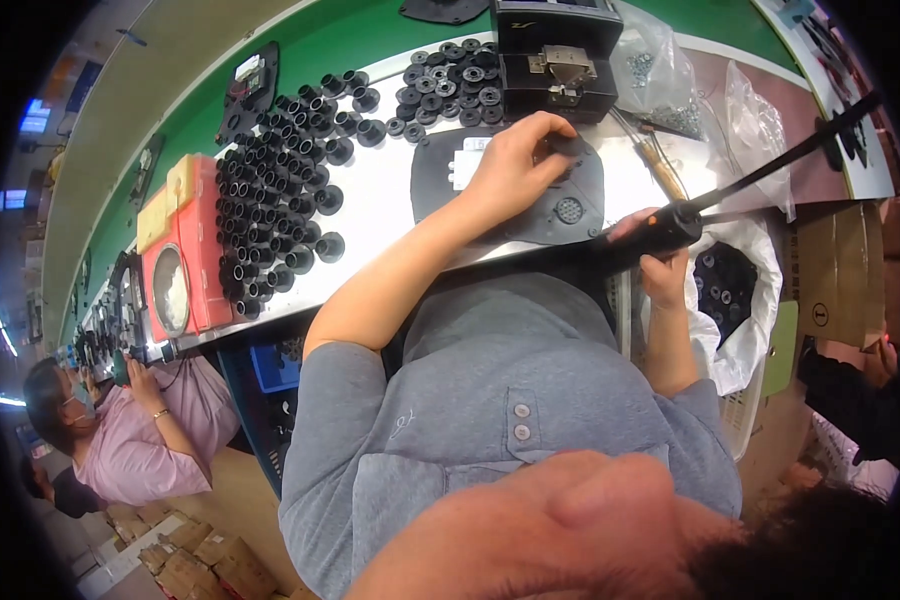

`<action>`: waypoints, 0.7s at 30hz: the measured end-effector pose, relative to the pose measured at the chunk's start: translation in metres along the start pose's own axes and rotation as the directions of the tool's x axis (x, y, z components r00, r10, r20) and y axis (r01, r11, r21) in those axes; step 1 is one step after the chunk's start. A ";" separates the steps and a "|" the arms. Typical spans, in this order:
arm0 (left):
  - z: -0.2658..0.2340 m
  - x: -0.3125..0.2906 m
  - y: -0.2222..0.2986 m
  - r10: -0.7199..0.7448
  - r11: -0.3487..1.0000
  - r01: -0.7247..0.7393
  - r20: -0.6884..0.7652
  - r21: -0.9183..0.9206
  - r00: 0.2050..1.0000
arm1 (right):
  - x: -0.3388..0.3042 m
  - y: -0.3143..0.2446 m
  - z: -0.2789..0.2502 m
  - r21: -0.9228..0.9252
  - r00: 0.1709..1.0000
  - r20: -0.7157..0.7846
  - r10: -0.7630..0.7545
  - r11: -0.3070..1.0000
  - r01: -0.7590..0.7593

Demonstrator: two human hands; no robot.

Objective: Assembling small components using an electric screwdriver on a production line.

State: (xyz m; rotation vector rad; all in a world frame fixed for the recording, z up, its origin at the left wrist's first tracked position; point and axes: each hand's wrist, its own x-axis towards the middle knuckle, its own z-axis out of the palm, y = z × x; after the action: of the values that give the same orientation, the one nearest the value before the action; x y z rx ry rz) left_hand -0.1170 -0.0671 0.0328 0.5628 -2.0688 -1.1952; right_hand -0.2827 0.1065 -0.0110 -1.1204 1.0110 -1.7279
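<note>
A black flat plate-like housing [435,200] lies on the white worktop in front of me, with a white rectangular piece and a round perforated patch on it. My left hand [515,165] is over its upper right part, thumb and fingers curled in a pinch around something dark that I cannot make out. Right of the housing, my right hand [662,275] grips a black electric screwdriver [670,230] with a small orange mark. A black cord runs from its end to the upper right. Its tip cannot be made out against the dark background.
Many black flanged tubes [280,190] stand at left, black discs [450,85] beyond. A black screw feeder [555,60] stands at the back, beside a bag of screws [660,80]. A wooden-handled tool [662,170] lies right. A red bin [185,250] and a co-worker [140,430] are left.
</note>
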 end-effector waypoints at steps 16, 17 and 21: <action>0.012 -0.009 -0.016 0.251 0.885 -0.233 0.008 0.404 0.968 | 0.040 -0.037 0.022 0.284 0.999 -0.036 0.023 0.959 -0.012; 0.011 -0.011 -0.016 0.248 0.886 -0.228 0.003 0.404 0.969 | 0.044 -0.042 0.024 0.223 0.997 -0.072 -0.019 0.974 0.035; 0.008 -0.012 0.000 0.284 0.794 -0.259 0.040 0.550 0.958 | 0.077 -0.077 0.025 0.072 0.950 -0.094 -0.299 0.949 0.306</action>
State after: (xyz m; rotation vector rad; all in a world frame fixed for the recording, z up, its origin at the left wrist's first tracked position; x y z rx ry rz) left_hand -0.1145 -0.0548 0.0256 0.5141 -2.3595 -0.3993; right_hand -0.2954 0.0569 0.0879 -1.2061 0.8360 -2.0562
